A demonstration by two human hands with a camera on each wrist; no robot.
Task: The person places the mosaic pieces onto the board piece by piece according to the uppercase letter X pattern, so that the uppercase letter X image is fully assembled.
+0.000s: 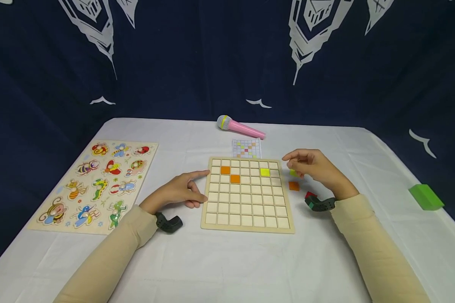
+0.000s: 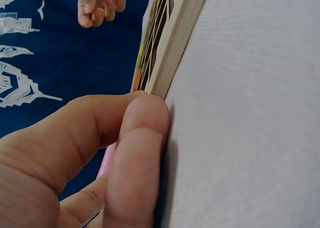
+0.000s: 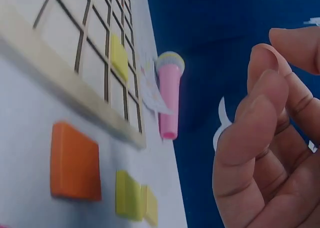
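Observation:
A wooden grid board (image 1: 247, 230) lies flat on the white table with two orange tiles and one yellow tile set in its cells. My left hand (image 1: 180, 190) touches the board's left edge, index finger stretched toward the upper part and thumb lower down. Raised just off the board's upper right corner, my right hand (image 1: 309, 166) has loosely bent fingers, and the right wrist view shows nothing between them. Below and near it lie an orange tile (image 3: 75, 160), yellow tiles (image 3: 128, 195) and something red (image 1: 310, 195), partly hidden by the wrist strap.
A small paper with a coloured grid (image 1: 247, 147) lies behind the board, with a pink toy microphone (image 1: 246, 128) beyond. An insect-picture board (image 1: 95, 187) occupies the left side. A green block (image 1: 426, 197) stands near the right table edge.

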